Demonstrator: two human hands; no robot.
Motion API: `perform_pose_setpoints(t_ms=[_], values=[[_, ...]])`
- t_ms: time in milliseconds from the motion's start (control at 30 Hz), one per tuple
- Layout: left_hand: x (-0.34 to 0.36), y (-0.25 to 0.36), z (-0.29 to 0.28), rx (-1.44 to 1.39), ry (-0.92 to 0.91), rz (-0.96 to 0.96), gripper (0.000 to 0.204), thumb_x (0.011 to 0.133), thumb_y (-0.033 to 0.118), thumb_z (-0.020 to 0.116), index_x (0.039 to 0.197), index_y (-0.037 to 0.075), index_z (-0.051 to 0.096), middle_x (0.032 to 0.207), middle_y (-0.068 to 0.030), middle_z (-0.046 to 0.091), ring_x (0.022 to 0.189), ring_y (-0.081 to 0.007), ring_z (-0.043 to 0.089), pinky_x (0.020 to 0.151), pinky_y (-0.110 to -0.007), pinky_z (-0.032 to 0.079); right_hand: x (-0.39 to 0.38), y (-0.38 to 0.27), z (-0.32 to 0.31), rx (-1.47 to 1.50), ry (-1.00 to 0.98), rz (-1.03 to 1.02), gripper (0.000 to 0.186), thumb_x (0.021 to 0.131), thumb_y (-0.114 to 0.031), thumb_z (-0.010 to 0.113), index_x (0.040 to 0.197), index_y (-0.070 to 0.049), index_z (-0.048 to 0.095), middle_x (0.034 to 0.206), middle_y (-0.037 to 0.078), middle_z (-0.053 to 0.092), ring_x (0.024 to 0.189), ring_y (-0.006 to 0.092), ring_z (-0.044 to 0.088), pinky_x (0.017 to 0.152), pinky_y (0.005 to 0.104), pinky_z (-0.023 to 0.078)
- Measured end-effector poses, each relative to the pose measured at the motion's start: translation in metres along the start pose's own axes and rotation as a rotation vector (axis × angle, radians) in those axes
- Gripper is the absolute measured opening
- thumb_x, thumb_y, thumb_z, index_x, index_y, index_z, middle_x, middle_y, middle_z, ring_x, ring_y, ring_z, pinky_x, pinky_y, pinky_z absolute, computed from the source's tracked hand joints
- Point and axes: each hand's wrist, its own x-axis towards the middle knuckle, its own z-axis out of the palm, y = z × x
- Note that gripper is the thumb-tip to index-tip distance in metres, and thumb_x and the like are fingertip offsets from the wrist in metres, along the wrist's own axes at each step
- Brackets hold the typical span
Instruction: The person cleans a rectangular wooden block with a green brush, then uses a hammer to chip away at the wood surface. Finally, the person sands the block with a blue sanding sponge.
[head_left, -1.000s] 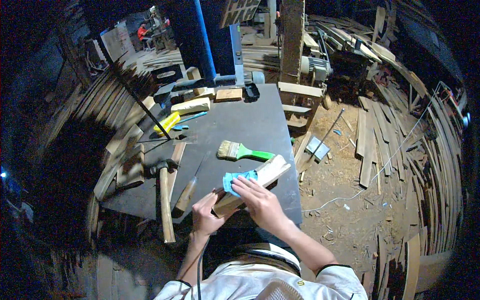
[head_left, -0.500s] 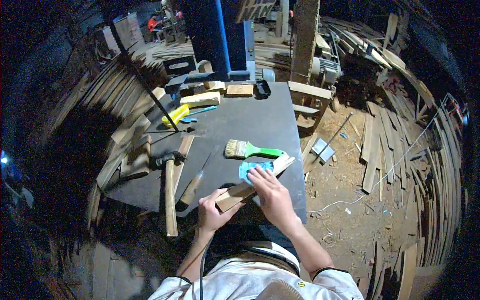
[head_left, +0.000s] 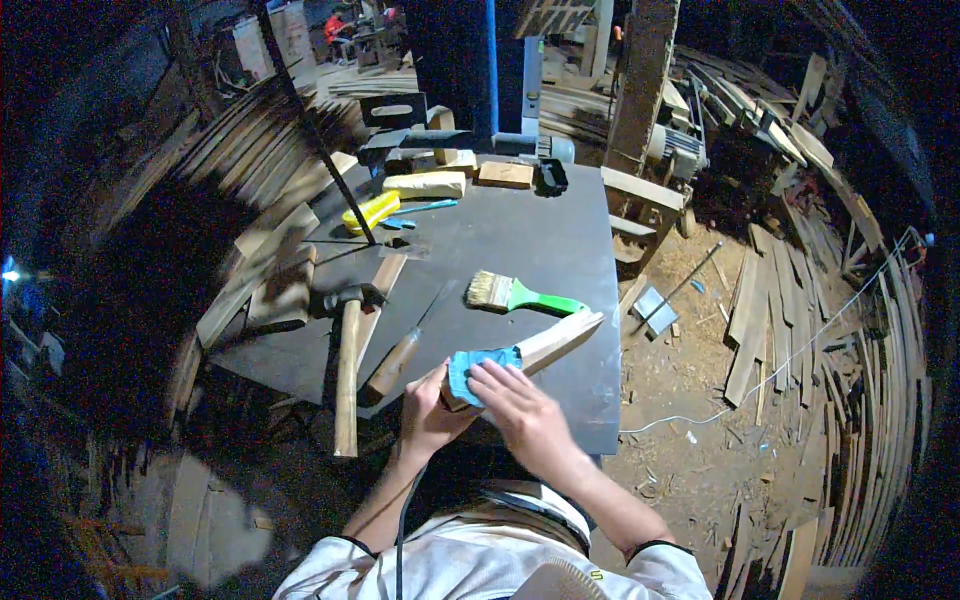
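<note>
Gripping the near end of a wooden piece [head_left: 545, 345] at lower centre of the frame, the left hand [head_left: 428, 415] hides that end, while the right hand [head_left: 520, 405] presses flat on a blue sanding sheet [head_left: 472, 362], partly covering it.

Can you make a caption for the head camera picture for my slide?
Left hand steadies a wooden piece while right hand presses blue sandpaper on it.
</note>
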Motion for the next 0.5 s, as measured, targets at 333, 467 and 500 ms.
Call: perform_pose_setpoints(t_ms=[333,467,500], values=[[-0.002,-0.001,0.004,0.045,0.066,0.052,0.065,0.075,0.031,0.095,0.123,-0.002,0.067,0.115,-0.0226,0.076,0.102,-0.0362,0.077,0.09,-0.045,0.061,0.007,-0.003,-0.02,0.0,0.022,0.084,0.06,0.082,0.019,0.062,0.137,-0.006,0.067,0.142,0.021,0.064,0.139,0.0381,0.057,0.118,0.0484,0.045],[0.002,0.007,0.011,0.095,0.095,0.013,0.067,0.073,0.033,0.096,0.121,-0.004,0.068,0.105,-0.0199,0.078,0.1,-0.0355,0.077,0.089,-0.043,0.061,0.01,0.045,-0.055,-0.122,0.293,0.438,0.048,0.086,0.017,0.058,0.126,-0.004,0.073,0.135,0.024,0.068,0.134,0.0381,0.061,0.114,0.0459,0.049],[0.001,0.003,0.012,0.095,0.111,0.038,0.068,0.073,0.034,0.096,0.12,-0.004,0.068,0.104,-0.0203,0.078,0.099,-0.0354,0.077,0.088,-0.044,0.061,0.006,0.051,-0.047,-0.2,0.253,0.427,0.053,0.084,0.015,0.06,0.133,-0.005,0.068,0.141,0.023,0.064,0.137,0.0394,0.058,0.116,0.0464,0.047]])
